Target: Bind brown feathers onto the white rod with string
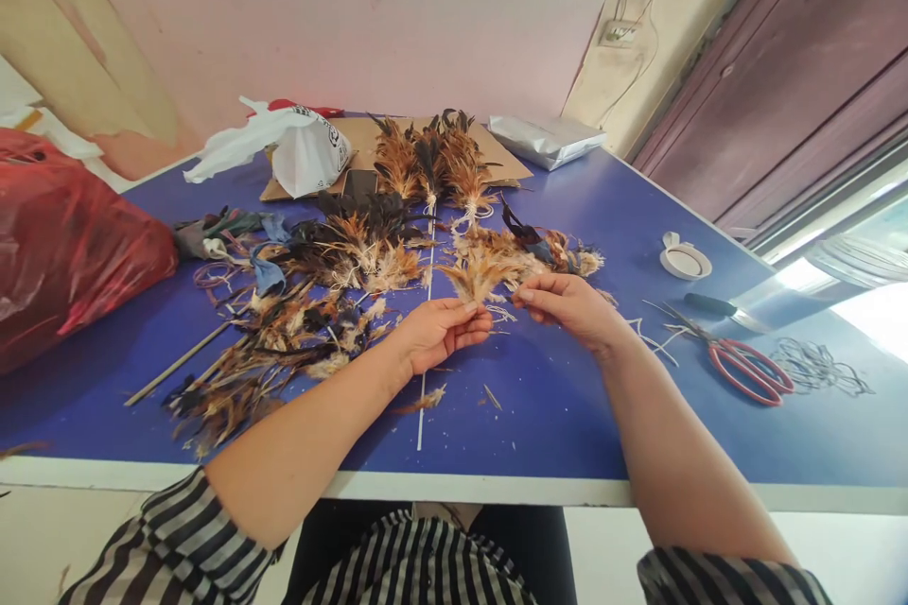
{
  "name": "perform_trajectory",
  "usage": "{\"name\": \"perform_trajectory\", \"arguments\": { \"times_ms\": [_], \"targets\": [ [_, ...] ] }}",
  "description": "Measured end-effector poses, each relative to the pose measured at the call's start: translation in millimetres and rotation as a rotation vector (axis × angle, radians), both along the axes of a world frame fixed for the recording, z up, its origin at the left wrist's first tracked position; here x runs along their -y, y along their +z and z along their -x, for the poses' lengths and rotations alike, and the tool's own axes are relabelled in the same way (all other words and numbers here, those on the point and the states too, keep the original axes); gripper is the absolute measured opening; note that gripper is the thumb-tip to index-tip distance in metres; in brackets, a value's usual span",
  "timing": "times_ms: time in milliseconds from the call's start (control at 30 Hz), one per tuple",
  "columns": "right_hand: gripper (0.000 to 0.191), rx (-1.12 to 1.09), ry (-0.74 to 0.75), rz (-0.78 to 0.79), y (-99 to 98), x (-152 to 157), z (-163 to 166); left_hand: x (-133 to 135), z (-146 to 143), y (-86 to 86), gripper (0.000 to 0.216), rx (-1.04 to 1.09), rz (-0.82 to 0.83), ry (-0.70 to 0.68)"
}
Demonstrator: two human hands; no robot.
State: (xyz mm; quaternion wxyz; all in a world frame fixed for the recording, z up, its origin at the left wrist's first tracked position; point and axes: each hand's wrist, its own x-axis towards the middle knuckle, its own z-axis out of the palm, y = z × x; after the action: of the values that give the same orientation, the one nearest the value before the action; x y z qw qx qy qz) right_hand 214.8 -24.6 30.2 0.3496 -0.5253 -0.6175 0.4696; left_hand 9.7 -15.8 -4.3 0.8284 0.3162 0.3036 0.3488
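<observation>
My left hand (458,329) pinches a small bunch of pale brown feathers (477,279) by its base, with the tips fanning away from me. To its right, my right hand (560,304) has thumb and forefinger pressed together; what they hold, if anything, is too small to make out. Just beyond both hands lies a loose pile of tan feathers (560,253) with a strip of blue cloth in it. Farther back, tied bundles of brown and black feathers (426,161) rest on cardboard (507,168). Short white strings (502,313) lie between my hands.
Feather heaps (284,331) and a thin stick (177,364) cover the table's left, beside a red plastic bag (71,246). On the right are red-handled scissors (752,371), a knife (716,305), a tape roll (685,260) and tangled string (823,367). A white bag (308,151) stands behind.
</observation>
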Motion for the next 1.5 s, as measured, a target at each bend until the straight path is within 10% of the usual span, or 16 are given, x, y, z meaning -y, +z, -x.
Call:
{"name": "perform_trajectory", "arguments": {
  "times_ms": [800,1167,1500],
  "targets": [
    [0.019,0.268,0.039,-0.111,-12.4,15.0,3.8,4.8,-2.6,1.7,0.011,-0.129,-0.112,-0.044],
    [0.011,0.529,-0.281,-0.544,-9.6,14.1,-1.3,3.9,-3.1,-2.5,0.012,-0.123,-0.046,-0.076],
    [0.011,-0.597,-0.624,-0.174,-13.7,-7.1,-42.4,17.4,-2.6,3.2,0.024,-0.273,-0.190,-0.427]
  ]
}}
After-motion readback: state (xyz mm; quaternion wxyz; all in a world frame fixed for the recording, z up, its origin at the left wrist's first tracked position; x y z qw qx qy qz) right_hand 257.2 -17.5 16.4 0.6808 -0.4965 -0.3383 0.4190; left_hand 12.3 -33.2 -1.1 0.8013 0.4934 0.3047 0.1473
